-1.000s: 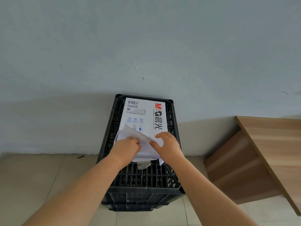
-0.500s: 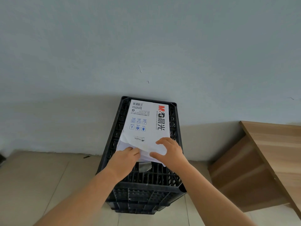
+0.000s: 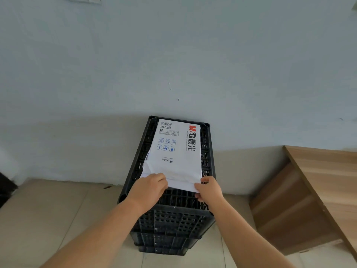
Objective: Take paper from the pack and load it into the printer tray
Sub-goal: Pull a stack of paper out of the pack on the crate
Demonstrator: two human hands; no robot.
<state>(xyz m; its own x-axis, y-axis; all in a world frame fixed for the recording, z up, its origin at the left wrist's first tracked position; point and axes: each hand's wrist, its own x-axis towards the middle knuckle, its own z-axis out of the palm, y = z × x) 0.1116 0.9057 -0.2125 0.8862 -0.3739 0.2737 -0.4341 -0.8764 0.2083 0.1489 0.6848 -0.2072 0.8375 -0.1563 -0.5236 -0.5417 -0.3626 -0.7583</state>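
A white paper pack (image 3: 176, 147) with red and black print lies flat on top of a black plastic crate (image 3: 170, 223). Its near end is torn open, and the wrapper flap is folded back over the stack. My left hand (image 3: 149, 188) grips the near left corner of the pack's open end. My right hand (image 3: 209, 189) pinches the near right corner, thumb on top and fingers underneath. No printer or tray is in view.
The crate stands on a beige tiled floor against a pale blue-grey wall. A wooden desk (image 3: 324, 182) with a side panel stands to the right. A dark object (image 3: 5, 188) sits at the left edge of the view.
Both hands have slid from the middle of the torn wrapper to the pack's near corners. The raised flap has been flattened down, and my view has tilted a little upward.
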